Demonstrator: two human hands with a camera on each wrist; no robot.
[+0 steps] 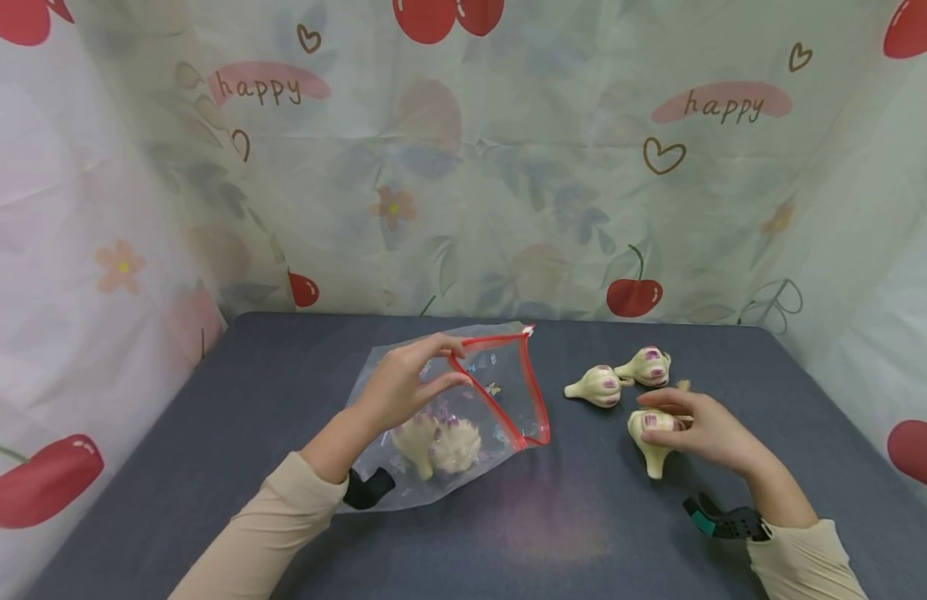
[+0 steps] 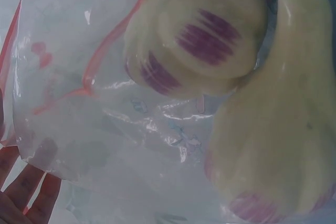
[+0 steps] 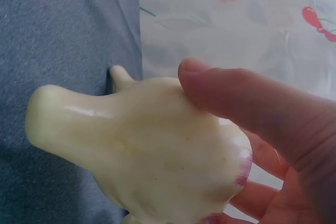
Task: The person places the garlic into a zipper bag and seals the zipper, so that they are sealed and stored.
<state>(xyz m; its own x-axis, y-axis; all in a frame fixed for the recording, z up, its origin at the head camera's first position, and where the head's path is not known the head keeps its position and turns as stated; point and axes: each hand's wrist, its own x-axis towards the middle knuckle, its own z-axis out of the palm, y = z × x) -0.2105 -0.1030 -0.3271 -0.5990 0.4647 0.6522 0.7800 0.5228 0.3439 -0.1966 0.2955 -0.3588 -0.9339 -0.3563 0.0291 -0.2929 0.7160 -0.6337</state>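
Note:
In the head view my left hand [image 1: 399, 379] pinches the red-edged mouth of a clear zip bag [image 1: 392, 354], thumb and fingers parted at the rim. Two garlic bulbs [image 1: 456, 446] with purple streaks lie inside the bag; the left wrist view shows these bulbs [image 2: 194, 35] close up through the plastic. On the right, my right hand [image 1: 707, 429] grips another garlic bulb [image 1: 647, 437] between thumb and fingers, its stem pointing toward me. That held bulb [image 3: 157, 140] fills the middle of the right wrist view, the thumb across its top.
Beyond the right hand, two more garlic bulbs [image 1: 600, 387] lie close together on the dark grey tabletop [image 1: 553, 517]. A printed curtain [image 1: 493, 208] stands along the back and both sides. A white slider [image 1: 528, 332] sits at the bag's far corner.

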